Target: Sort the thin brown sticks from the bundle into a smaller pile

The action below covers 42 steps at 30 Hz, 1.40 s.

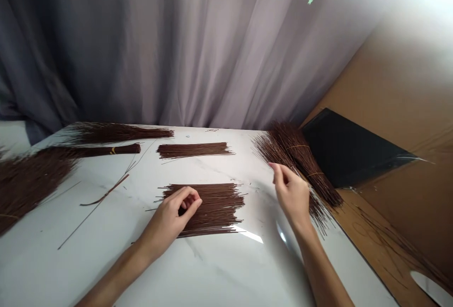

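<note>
A wide layer of thin brown sticks lies crosswise on the white table. Over its left part is my left hand, its fingers curled and thumb and fingertips close together; whatever is between them is too small to make out. My right hand is pinched beside the loose pile of sticks at the right, its fingertips near the thin stick ends. Whether it grips one is unclear. Behind the wide layer lies a narrower row of brown sticks.
Tied bundles lie at the right table edge, by a black panel. More stick bundles spread over the left side, with a few loose twigs. A grey curtain hangs behind the table.
</note>
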Each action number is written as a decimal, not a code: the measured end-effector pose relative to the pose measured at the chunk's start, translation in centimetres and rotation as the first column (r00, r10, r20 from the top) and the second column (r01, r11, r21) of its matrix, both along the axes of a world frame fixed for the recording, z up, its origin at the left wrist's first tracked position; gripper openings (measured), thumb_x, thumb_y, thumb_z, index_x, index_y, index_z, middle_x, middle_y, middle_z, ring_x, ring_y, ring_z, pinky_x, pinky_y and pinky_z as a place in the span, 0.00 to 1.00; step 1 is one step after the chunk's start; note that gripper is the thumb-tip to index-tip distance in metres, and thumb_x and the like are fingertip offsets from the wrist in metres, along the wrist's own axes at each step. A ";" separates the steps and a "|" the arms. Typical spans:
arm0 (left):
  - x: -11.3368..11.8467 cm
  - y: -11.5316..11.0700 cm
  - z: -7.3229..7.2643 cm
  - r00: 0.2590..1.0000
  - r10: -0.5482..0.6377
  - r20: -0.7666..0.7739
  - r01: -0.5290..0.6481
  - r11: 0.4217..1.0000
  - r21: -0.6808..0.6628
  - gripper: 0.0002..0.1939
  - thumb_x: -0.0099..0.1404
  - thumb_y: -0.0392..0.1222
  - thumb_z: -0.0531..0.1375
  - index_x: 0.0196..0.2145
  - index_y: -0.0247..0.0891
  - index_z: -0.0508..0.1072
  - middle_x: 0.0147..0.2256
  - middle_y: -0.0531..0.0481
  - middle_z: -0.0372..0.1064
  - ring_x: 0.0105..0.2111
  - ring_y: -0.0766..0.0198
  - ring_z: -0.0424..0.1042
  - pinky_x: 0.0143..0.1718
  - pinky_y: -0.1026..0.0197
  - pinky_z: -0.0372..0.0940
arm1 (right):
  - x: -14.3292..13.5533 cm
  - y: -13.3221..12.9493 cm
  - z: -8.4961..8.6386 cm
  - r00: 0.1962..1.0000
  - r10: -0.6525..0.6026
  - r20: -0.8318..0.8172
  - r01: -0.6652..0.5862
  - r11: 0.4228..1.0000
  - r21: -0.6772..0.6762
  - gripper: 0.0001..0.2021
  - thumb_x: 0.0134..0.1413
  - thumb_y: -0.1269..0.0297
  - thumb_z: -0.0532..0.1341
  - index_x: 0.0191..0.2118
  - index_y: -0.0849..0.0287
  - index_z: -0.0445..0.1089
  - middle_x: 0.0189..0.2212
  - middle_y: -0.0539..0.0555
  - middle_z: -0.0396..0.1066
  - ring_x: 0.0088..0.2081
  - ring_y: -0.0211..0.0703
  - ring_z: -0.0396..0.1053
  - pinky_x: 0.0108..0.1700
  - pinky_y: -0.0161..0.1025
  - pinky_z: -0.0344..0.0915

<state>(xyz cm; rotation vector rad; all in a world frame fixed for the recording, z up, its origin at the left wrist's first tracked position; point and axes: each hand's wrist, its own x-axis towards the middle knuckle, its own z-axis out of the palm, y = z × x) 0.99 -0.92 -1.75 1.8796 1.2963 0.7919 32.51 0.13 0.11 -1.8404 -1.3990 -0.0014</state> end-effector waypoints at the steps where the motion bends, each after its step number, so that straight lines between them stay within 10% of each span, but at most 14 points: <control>1: 0.1 -0.2 0.0 0.999 -0.023 -0.028 0.023 1.000 0.000 0.12 0.75 0.52 0.54 0.37 0.45 0.70 0.36 0.54 0.71 0.34 0.61 0.67 0.37 0.60 0.62 | 1.4 0.2 -0.2 0.993 -0.105 0.060 0.107 0.994 -0.022 0.18 0.70 0.54 0.55 0.47 0.56 0.79 0.26 0.52 0.72 0.25 0.40 0.62 0.31 0.37 0.51; 6: 0.1 -0.2 -0.4 0.990 -0.088 -0.112 0.090 0.996 0.012 0.12 0.76 0.51 0.53 0.37 0.45 0.69 0.37 0.54 0.71 0.34 0.60 0.68 0.38 0.59 0.63 | 4.8 0.4 -1.5 0.866 -0.350 0.356 0.387 0.921 -0.037 0.16 0.70 0.59 0.55 0.42 0.60 0.79 0.38 0.59 0.73 0.33 0.44 0.62 0.29 0.39 0.41; 22: 0.0 -0.5 -0.2 0.929 -0.225 -0.294 0.287 0.939 0.190 0.08 0.77 0.43 0.53 0.42 0.43 0.71 0.42 0.51 0.69 0.44 0.56 0.66 0.48 0.52 0.62 | 6.6 1.2 -4.1 0.886 -0.264 0.382 0.213 0.962 0.169 0.24 0.67 0.51 0.50 0.49 0.66 0.74 0.43 0.67 0.64 0.45 0.60 0.59 0.48 0.54 0.60; 34: 0.4 -1.0 0.0 0.893 -0.236 -0.384 0.363 0.881 0.304 0.09 0.77 0.35 0.53 0.37 0.40 0.70 0.39 0.51 0.68 0.39 0.58 0.68 0.44 0.53 0.62 | -5.4 1.5 -4.1 0.879 0.386 0.281 -0.408 0.913 0.022 0.11 0.70 0.64 0.52 0.48 0.58 0.69 0.46 0.62 0.62 0.48 0.54 0.61 0.52 0.51 0.64; 42: 0.4 -0.7 -0.7 0.838 -0.190 -0.511 0.433 0.801 0.413 0.07 0.74 0.34 0.58 0.36 0.39 0.68 0.38 0.51 0.69 0.39 0.58 0.69 0.45 0.54 0.64 | -9.6 11.1 -3.7 0.695 0.632 0.342 -0.624 0.767 -0.149 0.09 0.64 0.72 0.58 0.48 0.58 0.71 0.47 0.60 0.67 0.49 0.53 0.62 0.54 0.48 0.63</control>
